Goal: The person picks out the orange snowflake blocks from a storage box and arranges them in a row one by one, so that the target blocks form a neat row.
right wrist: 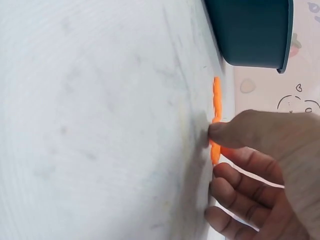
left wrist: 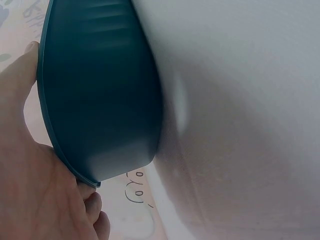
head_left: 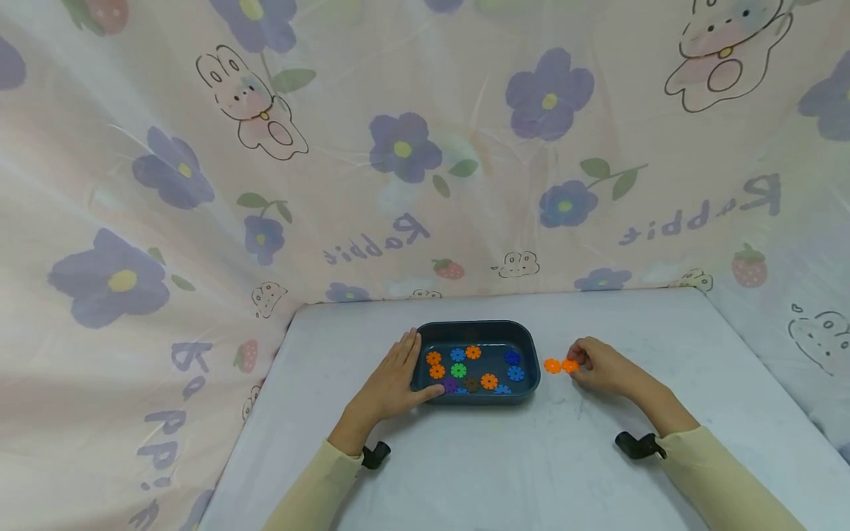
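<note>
Head cam: our right hand [head_left: 600,366] is pinching an orange disc [head_left: 569,366] right of the tray [head_left: 474,332], second disc [head_left: 553,366] lined up tray-side; our left hand [head_left: 392,380] grips the tray's left end.

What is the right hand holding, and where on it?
The right hand pinches an orange disc, the one farther from the tray, by its edge; exact contact is partly hidden.

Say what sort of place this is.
Probably a screened-off tabletop workspace, perhaps set up for filming: printed cloth with rabbits and flowers hangs behind and beside a white-covered table, where a dark tray holds small flower-shaped pieces.
</note>
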Demonstrator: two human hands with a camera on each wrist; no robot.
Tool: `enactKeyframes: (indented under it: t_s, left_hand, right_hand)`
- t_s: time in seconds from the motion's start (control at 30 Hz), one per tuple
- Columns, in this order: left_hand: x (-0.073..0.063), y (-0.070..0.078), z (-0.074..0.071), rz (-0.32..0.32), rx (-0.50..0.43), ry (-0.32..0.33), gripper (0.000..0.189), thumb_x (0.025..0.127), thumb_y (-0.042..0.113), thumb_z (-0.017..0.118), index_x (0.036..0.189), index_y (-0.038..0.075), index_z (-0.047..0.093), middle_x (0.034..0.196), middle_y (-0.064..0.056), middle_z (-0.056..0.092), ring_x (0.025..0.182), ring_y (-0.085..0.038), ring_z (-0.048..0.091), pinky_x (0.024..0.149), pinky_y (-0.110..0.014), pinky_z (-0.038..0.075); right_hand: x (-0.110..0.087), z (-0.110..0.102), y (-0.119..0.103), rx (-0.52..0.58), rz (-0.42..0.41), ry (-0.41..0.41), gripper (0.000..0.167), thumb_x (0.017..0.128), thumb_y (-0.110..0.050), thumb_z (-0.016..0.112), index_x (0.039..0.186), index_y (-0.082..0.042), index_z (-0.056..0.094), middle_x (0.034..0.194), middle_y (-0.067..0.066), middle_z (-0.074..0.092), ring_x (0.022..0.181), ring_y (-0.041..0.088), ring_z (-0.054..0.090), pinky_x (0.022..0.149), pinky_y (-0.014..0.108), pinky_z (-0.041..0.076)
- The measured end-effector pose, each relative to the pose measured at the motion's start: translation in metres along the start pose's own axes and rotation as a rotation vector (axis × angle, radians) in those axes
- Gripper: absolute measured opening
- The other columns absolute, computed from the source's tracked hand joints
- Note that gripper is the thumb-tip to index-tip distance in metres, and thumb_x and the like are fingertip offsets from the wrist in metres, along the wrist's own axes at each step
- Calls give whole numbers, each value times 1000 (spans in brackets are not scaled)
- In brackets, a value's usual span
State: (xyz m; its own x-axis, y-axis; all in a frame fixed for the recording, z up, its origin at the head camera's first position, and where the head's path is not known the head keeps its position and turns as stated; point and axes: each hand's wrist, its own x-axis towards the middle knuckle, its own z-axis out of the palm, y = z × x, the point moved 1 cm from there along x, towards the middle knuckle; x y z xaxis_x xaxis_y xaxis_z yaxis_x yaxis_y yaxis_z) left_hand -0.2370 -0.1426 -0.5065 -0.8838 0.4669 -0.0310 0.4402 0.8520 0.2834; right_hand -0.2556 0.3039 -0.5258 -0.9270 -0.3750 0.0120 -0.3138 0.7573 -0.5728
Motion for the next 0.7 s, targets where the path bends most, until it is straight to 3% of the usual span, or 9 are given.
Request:
enactKeyframes:
  t_s: [0.47,0.7]
  left_hand:
    - [0,-2,2,4,3,3,119,97,84,48,172,4,2,181,-10,-5,167,-26,-1,136,-46,6]
    - [1,-1,1,1,1,3,119,97,84,48,172,5,1,181,-10,-6,167,-25,-1,136,-45,6]
  right_hand:
    - [1,-1,-1,-8,14,-13,27,92,-5,81,112,-1,64,95,4,60,85,18,54,73,29,52]
    - [2,-8,-17,-41,-35,88,26,94,-6,80,114,0,66,97,6,62,87,21,55,76,36,52]
